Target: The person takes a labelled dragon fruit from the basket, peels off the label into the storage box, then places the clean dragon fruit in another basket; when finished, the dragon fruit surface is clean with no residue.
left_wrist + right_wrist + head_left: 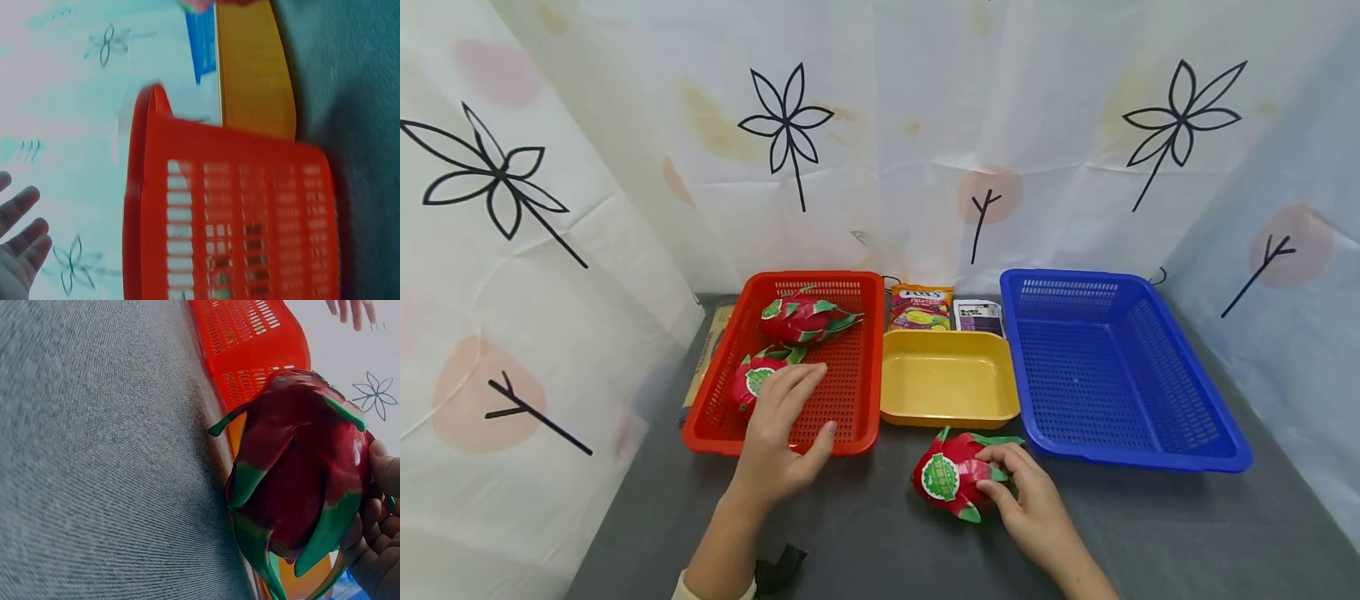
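Pale cloth (917, 83) printed with black line flowers, hung behind and at both sides. Grey table (865, 542) below it. Blue basket (1067, 358) on the right; red basket (842, 379) on the left, its mesh wall close up in the left wrist view. Yellow tub (951, 379) between the two.

Left hand (785, 429): above the near part of the red basket, fingers extended, thumb held wide of them, grasp vacant. Right hand (1021, 487): thumb and curled fingers pinch the leafy end of a red dragon fruit (931, 475), in front of the yellow tub, green-and-white sticker showing. Cannot tell whether this fruit touches the table.

Two more in the red basket: a far dragon fruit (801, 323), leaves pointing right, and a near dragon fruit (747, 382), partly covered by the left hand. Behind the tub, side by side: a candy bag (921, 308), then a smaller white-and-purple packet (979, 317).
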`<state>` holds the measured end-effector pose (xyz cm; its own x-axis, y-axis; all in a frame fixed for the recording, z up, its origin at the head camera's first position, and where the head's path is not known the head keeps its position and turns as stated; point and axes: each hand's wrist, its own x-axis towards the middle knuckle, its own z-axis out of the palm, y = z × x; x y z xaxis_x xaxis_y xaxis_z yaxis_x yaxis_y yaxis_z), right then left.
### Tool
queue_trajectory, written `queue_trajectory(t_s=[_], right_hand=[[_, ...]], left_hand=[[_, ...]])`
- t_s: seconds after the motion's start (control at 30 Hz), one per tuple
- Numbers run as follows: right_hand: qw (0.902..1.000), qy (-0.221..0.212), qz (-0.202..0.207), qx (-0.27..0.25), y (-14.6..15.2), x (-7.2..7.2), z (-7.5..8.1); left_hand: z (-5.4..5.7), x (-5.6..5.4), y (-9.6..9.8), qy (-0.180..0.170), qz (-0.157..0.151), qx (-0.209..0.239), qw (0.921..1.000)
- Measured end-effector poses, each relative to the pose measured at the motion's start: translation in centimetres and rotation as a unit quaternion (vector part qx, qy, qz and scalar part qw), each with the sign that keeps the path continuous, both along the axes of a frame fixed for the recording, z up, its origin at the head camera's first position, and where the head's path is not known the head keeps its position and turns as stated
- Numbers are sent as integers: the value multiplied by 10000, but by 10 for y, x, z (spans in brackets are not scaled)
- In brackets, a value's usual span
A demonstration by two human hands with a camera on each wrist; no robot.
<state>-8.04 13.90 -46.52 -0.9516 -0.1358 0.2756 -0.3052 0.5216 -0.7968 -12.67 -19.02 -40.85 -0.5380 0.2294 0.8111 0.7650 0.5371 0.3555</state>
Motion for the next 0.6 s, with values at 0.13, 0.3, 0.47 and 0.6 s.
queue_trajectory(t_s=[0.13, 0.3, 0.47, 0.6], right_hand=[[10000, 36, -21, 87, -1, 0, 1], [9998, 148, -22, 164, -1, -1, 2], [9996, 219, 20, 190, -1, -2, 0], [9995, 267, 40, 167, 0, -1, -2]], left_hand=[[2, -6, 16, -51, -517, -261, 9983], [-1, -11, 35, -366, -1129, -606, 9911], [-8, -5, 56, -1151, -1988, -697, 9708], [-21, 1, 73, -1912, -2636, -667, 9431]])
